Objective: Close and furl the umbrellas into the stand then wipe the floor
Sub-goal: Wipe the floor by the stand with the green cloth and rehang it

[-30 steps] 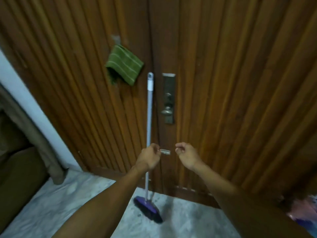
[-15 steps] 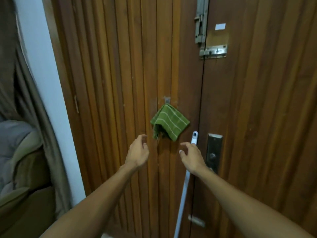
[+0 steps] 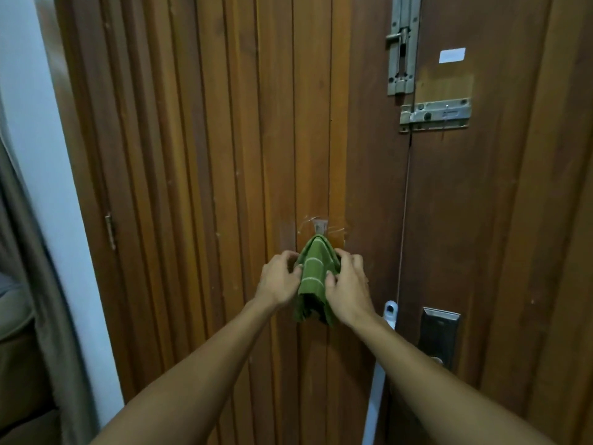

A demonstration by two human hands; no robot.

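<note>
A green striped cloth point(image 3: 313, 273) hangs from a small clear hook point(image 3: 321, 227) stuck on the wooden door point(image 3: 192, 155). My left hand point(image 3: 279, 279) grips the cloth's left side, thumb on its front. My right hand point(image 3: 348, 285) grips its right side, fingers curled round the edge. The cloth is bunched between both hands. A broom's white handle point(image 3: 380, 374) leans against the door just right of my right forearm; its head is out of view. No umbrella or stand is in view.
The door carries a metal lock plate point(image 3: 439, 334) at lower right and two sliding bolts point(image 3: 402, 46) above. A white wall strip point(image 3: 41, 175) and a grey curtain point(image 3: 35, 300) stand at the left, with a sofa's edge point(image 3: 14, 316) beyond.
My left hand let go of the broom handle a second ago. Both hands rose to the cloth and now grip it, squeezing it narrower. The view tilted up from the floor.
</note>
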